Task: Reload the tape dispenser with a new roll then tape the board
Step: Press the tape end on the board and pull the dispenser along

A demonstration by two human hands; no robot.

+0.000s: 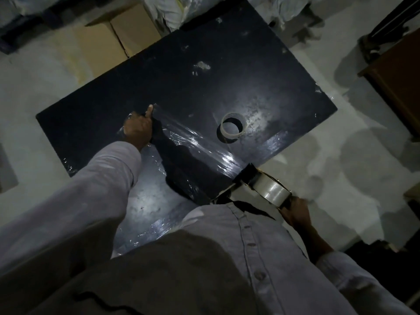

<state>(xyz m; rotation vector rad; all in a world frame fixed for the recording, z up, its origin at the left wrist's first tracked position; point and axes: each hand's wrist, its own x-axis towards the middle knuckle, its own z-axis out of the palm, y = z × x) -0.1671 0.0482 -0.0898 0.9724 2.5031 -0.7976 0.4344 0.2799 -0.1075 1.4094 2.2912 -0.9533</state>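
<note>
A large black board (pixel 172 83) lies flat on the pale floor. My left hand (pixel 137 128) presses the end of a clear tape strip (pixel 195 144) down on the board, thumb pointing up. The strip runs diagonally to the tape dispenser (pixel 263 185) at the board's near right edge, which carries a full clear roll. My right hand (pixel 295 214) grips the dispenser's handle. An empty cardboard tape core (pixel 244 122) stands on the board just beyond the strip.
Folded cardboard boxes (pixel 106 42) lie beyond the board's far left side. Brown wooden furniture (pixel 395 76) stands at the right. White sacks (pixel 168 10) sit at the far end. Older tape scraps dot the board.
</note>
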